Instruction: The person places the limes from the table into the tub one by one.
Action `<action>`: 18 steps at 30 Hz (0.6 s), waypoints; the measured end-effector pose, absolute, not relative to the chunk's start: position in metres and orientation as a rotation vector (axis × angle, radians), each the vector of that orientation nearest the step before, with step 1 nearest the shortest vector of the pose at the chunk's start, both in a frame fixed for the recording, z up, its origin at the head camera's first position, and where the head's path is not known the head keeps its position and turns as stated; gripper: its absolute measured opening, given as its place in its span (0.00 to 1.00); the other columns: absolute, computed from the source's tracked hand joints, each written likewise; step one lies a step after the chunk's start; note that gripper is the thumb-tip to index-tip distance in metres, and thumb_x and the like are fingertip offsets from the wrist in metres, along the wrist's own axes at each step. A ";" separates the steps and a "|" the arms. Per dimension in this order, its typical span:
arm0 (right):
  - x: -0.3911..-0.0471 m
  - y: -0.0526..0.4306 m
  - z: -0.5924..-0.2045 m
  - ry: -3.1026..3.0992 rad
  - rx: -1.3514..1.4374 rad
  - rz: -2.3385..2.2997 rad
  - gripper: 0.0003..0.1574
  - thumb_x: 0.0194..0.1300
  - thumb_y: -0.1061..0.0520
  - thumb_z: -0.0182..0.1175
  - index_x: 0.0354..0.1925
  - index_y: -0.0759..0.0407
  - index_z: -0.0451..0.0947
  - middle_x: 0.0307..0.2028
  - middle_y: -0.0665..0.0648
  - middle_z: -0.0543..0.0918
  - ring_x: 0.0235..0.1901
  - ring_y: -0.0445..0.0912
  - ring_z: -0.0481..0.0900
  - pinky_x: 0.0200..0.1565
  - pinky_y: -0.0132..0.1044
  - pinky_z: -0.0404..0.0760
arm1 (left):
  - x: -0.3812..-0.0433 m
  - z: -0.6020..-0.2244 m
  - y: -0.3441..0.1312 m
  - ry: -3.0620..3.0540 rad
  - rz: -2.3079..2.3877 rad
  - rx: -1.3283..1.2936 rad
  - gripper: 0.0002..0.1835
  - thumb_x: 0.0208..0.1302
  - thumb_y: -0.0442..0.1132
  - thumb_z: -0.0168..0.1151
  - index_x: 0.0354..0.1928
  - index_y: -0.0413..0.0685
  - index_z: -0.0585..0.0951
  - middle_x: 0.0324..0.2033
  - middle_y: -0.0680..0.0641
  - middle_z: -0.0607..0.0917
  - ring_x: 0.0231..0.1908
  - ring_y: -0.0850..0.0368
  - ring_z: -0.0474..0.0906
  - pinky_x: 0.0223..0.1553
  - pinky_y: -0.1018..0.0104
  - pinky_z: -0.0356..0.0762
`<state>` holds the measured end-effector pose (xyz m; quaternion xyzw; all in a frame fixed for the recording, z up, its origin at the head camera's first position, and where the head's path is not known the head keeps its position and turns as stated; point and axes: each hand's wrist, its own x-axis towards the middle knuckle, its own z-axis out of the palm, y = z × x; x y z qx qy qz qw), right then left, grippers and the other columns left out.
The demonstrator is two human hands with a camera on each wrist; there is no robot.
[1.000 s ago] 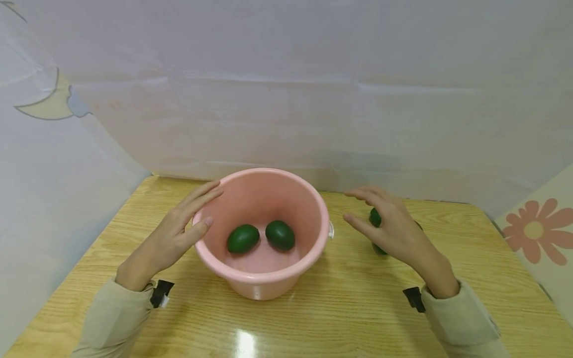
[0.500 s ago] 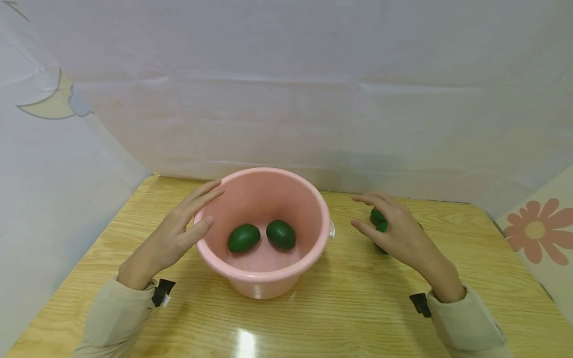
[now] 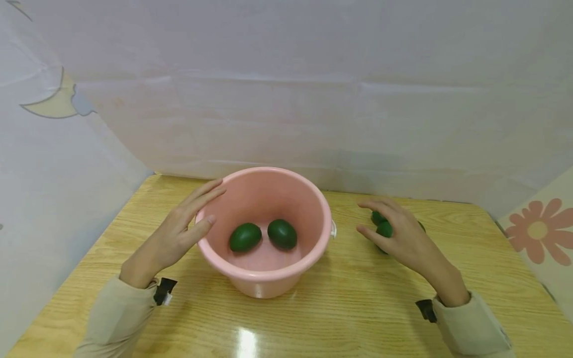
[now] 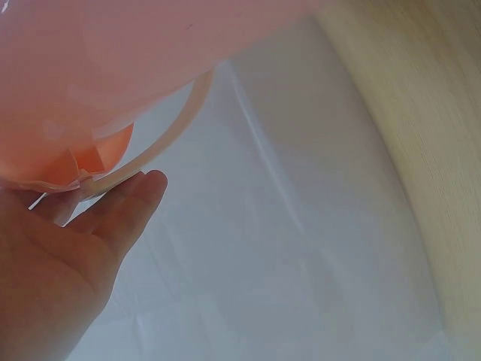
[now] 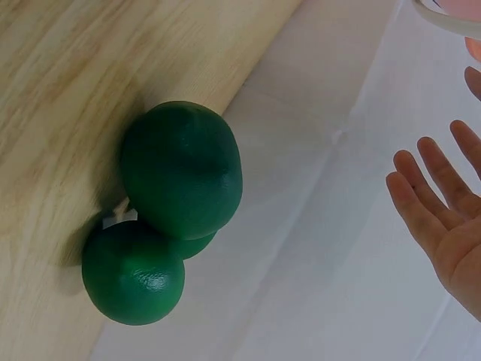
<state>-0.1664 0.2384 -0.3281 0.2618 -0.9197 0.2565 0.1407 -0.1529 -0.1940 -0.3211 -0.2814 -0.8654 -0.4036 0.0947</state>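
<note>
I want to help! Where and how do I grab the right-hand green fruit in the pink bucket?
Probably from above, round the middle: the green fruit is rounded, and the pink bucket surrounds it but opens upward.

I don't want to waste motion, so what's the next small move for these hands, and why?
Probably lower the right hand to a green fruit on the table: that hand looks open and empty near it, while the left hand touches the pink bucket and two green fruits lie inside.
</note>
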 end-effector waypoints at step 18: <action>-0.169 0.255 -0.344 -2.727 0.704 0.739 0.31 0.62 0.56 0.69 0.61 0.61 0.75 0.56 0.64 0.79 0.56 0.63 0.76 0.51 0.63 0.76 | -0.153 -0.322 -0.194 -2.556 -1.201 -0.838 0.28 0.72 0.37 0.51 0.73 0.53 0.66 0.76 0.48 0.59 0.76 0.44 0.53 0.68 0.32 0.53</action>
